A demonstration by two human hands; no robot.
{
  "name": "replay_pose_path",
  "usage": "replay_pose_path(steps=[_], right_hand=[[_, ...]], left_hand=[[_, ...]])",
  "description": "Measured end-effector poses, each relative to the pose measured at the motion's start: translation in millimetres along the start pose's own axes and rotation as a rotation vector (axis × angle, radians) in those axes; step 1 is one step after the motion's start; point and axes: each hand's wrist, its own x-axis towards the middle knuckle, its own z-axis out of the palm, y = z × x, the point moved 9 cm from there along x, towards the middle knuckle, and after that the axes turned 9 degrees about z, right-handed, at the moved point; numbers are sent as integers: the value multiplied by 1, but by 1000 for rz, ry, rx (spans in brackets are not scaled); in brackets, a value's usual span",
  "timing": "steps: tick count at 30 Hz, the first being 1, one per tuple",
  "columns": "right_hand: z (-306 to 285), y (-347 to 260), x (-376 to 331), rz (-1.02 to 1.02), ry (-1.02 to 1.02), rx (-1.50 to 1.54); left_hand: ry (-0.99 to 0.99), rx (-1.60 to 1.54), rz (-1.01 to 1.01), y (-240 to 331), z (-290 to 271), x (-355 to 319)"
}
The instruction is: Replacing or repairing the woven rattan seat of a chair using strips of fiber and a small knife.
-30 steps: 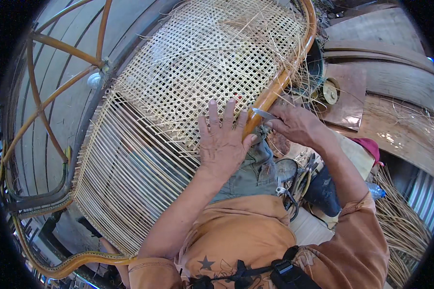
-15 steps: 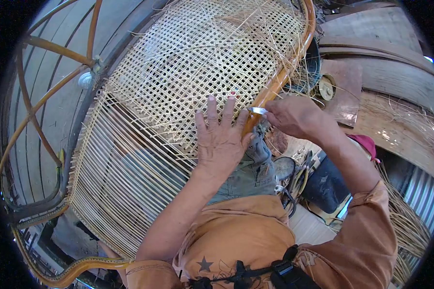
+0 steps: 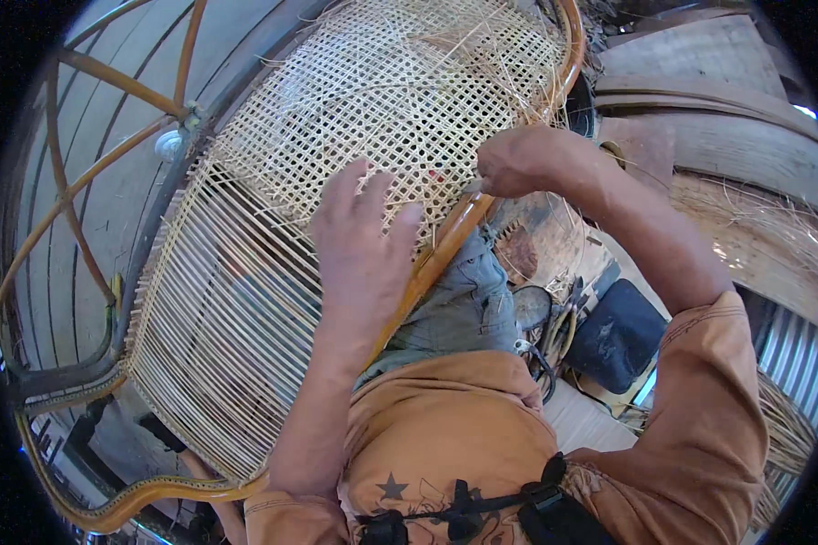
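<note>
Woven cane panel [image 3: 373, 100] tilted across the lap, filling the upper middle of the view; open lattice on the upper part, plain parallel strands [image 3: 218, 336] on the lower left. Bound by a curved orange-brown rattan rim [image 3: 436, 259], partly hidden beneath the left wrist and cut off by the dark fisheye edge at top right. Loose strand ends near the top right too fine to trace.

Left hand [image 3: 359, 241] flat on the weave, fingers spread, palm down, gripping nothing. Right hand [image 3: 518, 162] curled shut at the rim's edge, knuckles up; something small and pale at the fingertips, too hidden to identify.

Below, grey shorts [image 3: 468, 304] and orange shirt [image 3: 454, 427]. Right of the knee, a dark pouch [image 3: 618, 331] and scissors-like tools [image 3: 541, 350], partly overlapped. Bent rattan frame pieces [image 3: 82, 154] at left.
</note>
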Motion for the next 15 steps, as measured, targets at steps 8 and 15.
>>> replay_pose_path(steps=[8, 15], right_hand=[[1, 21, -14, -117, 187, 192], [22, 22, -26, -93, 161, 376]], left_hand=[[20, -334, -245, -6, -37, -91], [-341, -385, -332, 2, 19, -139]])
